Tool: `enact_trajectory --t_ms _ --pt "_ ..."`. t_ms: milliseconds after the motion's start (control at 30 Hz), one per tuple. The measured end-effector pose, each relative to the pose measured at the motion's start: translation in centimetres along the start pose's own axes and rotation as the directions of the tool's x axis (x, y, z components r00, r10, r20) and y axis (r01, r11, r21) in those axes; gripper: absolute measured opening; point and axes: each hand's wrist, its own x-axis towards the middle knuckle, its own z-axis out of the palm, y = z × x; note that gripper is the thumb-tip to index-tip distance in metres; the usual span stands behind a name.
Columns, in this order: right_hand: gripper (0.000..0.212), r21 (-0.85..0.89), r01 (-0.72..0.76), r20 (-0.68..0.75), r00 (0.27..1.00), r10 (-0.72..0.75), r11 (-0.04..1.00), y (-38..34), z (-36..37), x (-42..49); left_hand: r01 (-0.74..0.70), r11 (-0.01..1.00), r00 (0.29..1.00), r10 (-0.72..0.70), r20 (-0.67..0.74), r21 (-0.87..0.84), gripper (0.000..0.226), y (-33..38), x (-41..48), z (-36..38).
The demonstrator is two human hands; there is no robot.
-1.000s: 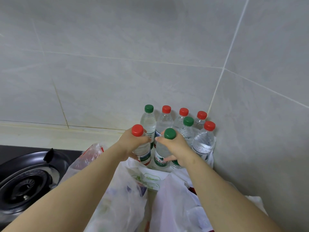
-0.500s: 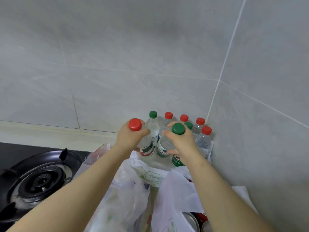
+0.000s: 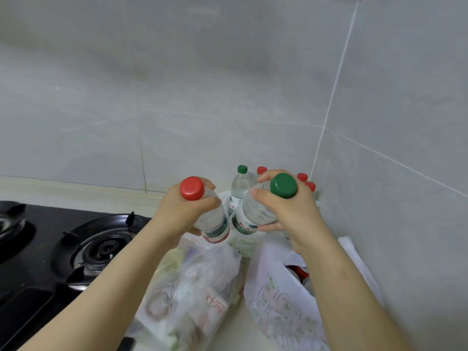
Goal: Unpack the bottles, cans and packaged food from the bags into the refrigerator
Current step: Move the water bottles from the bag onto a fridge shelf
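Observation:
My left hand [image 3: 181,211] grips a clear water bottle with a red cap [image 3: 192,188], lifted above the bags. A second water bottle with a green cap [image 3: 283,185] is held in my right hand [image 3: 291,211], level with the first. Behind them, in the wall corner, several more bottles stand upright: one green-capped bottle [image 3: 239,183] shows clearly, the red-capped ones [image 3: 309,185] are mostly hidden by my right hand. Below my arms lie two white plastic bags, a left one [image 3: 192,287] with packaged food and a right one [image 3: 281,300] with cans showing inside.
A black gas stove [image 3: 98,247] with pan supports fills the counter at the left. Grey tiled walls meet in a corner [image 3: 326,117] right behind the bottles. The pale countertop [image 3: 76,191] runs along the back wall.
Both hands have lifted their bottles up and toward me, away from the group in the corner. The view has tilted, showing more of the stove and bags.

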Motion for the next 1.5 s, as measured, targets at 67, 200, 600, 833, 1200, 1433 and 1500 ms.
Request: enact_trajectory --t_ms 67,200,600,833,1200,1433,1500 --pt "0.015 -0.034 -0.020 0.037 0.999 0.021 0.999 -0.2 0.2 -2.1 0.021 1.000 0.999 -0.021 0.027 0.005 0.029 -0.3 -1.8 -1.0" --pt "0.013 -0.068 -0.118 0.094 0.988 0.124 0.991 -0.5 1.0 -6.3 0.058 0.997 0.991 -0.063 0.116 0.053 0.030 -0.8 -5.4 -3.0" --pt "0.013 0.007 -0.211 0.064 0.976 0.210 0.978 -1.3 4.7 -16.0 0.062 0.997 0.991 -0.067 0.118 0.040 0.029 -0.4 -14.0 -9.1" --pt "0.013 0.064 -0.215 0.184 0.962 0.200 0.975 -1.4 7.9 -17.2 0.082 0.997 0.996 -0.082 -0.043 -0.007 0.027 -0.5 -17.8 -13.2" --pt "0.015 0.026 -0.241 0.594 0.785 0.179 0.970 0.5 14.8 -17.0 0.227 0.973 0.833 -0.214 -0.510 -0.038 0.028 -2.3 -25.9 -17.5" --pt "0.016 -0.029 -0.242 0.855 0.497 0.149 0.970 1.7 20.7 -21.4 0.311 0.943 0.555 -0.279 -0.784 -0.116 0.028 -3.1 -35.9 -18.9" --pt "0.015 -0.046 -0.251 0.910 0.388 0.144 0.967 1.5 22.4 -23.7 0.318 0.938 0.451 -0.275 -0.849 -0.135 0.029 -3.1 -39.3 -18.9"
